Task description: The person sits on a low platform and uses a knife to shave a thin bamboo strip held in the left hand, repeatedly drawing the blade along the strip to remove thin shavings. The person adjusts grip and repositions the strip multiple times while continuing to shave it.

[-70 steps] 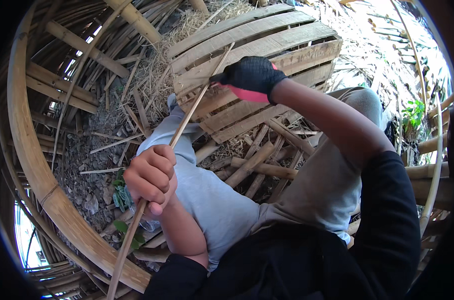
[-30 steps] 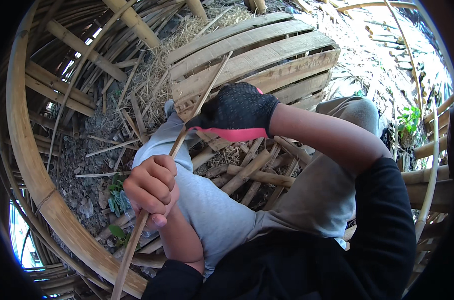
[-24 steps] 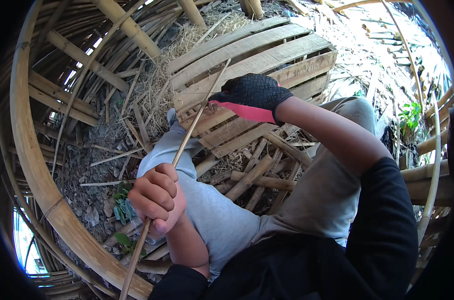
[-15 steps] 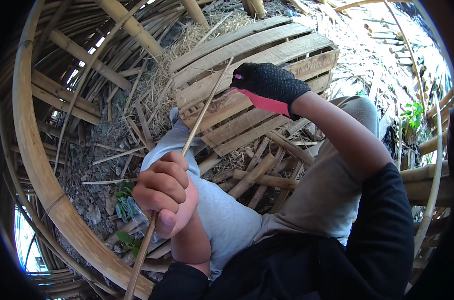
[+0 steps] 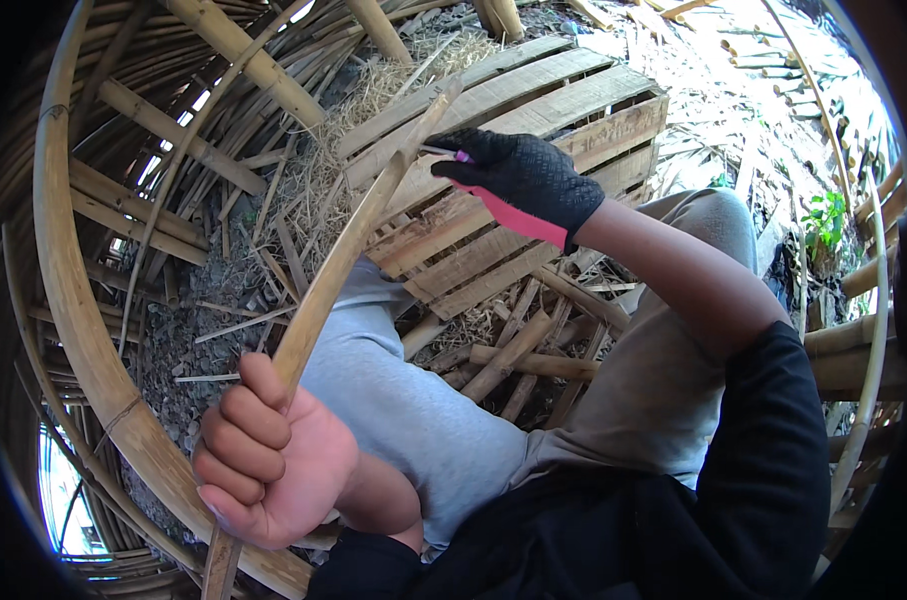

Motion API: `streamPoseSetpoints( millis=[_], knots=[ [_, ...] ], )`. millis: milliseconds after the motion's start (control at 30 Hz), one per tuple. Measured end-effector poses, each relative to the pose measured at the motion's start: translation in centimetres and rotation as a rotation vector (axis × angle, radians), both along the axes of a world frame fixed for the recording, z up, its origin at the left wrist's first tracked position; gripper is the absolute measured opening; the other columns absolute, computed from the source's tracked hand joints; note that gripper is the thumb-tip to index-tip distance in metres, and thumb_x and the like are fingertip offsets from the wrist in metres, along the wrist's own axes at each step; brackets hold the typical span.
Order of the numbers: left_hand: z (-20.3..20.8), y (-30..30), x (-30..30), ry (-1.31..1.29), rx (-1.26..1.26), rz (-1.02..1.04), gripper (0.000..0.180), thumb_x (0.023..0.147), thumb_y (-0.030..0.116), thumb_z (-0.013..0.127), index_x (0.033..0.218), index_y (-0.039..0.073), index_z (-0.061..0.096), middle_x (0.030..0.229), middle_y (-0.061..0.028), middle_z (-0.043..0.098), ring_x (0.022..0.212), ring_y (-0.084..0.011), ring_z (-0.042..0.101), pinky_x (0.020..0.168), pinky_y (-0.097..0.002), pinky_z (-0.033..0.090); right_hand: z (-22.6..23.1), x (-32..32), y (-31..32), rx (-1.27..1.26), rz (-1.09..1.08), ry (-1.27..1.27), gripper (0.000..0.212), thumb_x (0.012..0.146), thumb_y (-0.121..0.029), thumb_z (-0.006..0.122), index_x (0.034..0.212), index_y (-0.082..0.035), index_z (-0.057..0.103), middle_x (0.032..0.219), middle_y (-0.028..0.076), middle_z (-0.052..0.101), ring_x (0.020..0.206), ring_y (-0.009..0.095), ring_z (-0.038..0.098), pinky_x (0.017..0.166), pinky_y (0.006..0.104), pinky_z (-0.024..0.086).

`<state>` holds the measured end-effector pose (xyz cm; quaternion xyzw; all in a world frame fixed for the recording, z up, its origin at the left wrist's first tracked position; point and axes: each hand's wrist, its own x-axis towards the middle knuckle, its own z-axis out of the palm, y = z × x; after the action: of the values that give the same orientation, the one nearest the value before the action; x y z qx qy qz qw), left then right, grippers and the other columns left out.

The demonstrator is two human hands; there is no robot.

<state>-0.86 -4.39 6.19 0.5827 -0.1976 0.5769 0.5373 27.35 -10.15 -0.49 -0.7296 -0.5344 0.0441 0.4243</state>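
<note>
My bare left hand (image 5: pixel 263 460) is closed in a fist round a long bamboo strip (image 5: pixel 328 285). The strip slants up and away to the right, its far end above the pallet, its near end running out below the fist. My right hand (image 5: pixel 533 180) wears a black glove with a pink palm side. Its fingers are wrapped round a small knife (image 5: pixel 461 156); only a bit of purple handle and a thin grey blade show. The blade reaches the strip near its far end; whether it cuts into it I cannot tell.
A wooden slat pallet (image 5: pixel 583 80) lies ahead of my legs. Cut bamboo pieces (image 5: pixel 508 355) lie between my grey-trousered legs. A thick bent bamboo pole (image 5: pixel 83 310) curves along the left, with bamboo poles stacked behind. A green plant (image 5: pixel 823 225) grows at the right.
My left hand has moved down and left along with the strip, which has turned to show its broad face. My right hand has shifted slightly left, bringing the knife to the strip.
</note>
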Motion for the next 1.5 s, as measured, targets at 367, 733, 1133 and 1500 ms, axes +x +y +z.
streamPoseSetpoints(
  millis=[367, 733, 1133, 1500],
  knots=[
    [-2.1, -0.5, 0.0, 0.049, -0.121, 0.018, 0.048, 0.105, 0.030, 0.049, 0.062, 0.021, 0.029, 0.054, 0.0076, 0.026, 0.053, -0.0090, 0.019, 0.064, -0.0323, 0.022, -3.5, -0.4, 1.2, 0.064, 0.253, -0.225, 0.070, 0.094, -0.049, 0.071, 0.155, -0.025, 0.046, 0.108, 0.012, 0.077, 0.095, 0.033, 0.075, 0.086, 0.0419, 0.058],
    [-5.0, -1.0, 2.1, -0.108, 0.207, 0.099, 0.048, 0.107, 0.048, 0.049, 0.071, 0.018, 0.036, 0.064, 0.0061, 0.030, 0.059, -0.0105, 0.027, 0.066, -0.0315, 0.027, -3.7, -2.6, 2.4, 0.218, 0.130, -0.332, 0.029, 0.088, -0.038, 0.077, 0.109, -0.020, 0.068, 0.083, 0.009, 0.072, 0.075, 0.035, 0.073, 0.067, 0.0453, 0.057],
    [-6.8, 1.2, 3.6, 0.029, 0.011, -0.038, 0.058, 0.112, 0.036, 0.032, 0.058, 0.018, 0.023, 0.052, 0.0049, 0.021, 0.052, -0.0122, 0.015, 0.060, -0.0345, 0.020, -1.4, -3.1, 0.7, -0.060, 0.205, -0.147, 0.037, 0.089, -0.041, 0.075, 0.116, -0.016, 0.069, 0.100, 0.013, 0.075, 0.094, 0.034, 0.073, 0.083, 0.0449, 0.057],
    [-6.8, 4.3, 2.1, 0.019, -0.141, -0.117, 0.056, 0.113, 0.031, 0.025, 0.059, 0.020, 0.018, 0.053, 0.0055, 0.015, 0.053, -0.0127, 0.012, 0.060, -0.0333, 0.020, 0.7, -1.6, -1.1, -0.184, 0.020, -0.119, 0.037, 0.099, -0.043, 0.066, 0.123, -0.016, 0.068, 0.104, 0.016, 0.074, 0.096, 0.036, 0.073, 0.082, 0.0445, 0.057]
  ],
)
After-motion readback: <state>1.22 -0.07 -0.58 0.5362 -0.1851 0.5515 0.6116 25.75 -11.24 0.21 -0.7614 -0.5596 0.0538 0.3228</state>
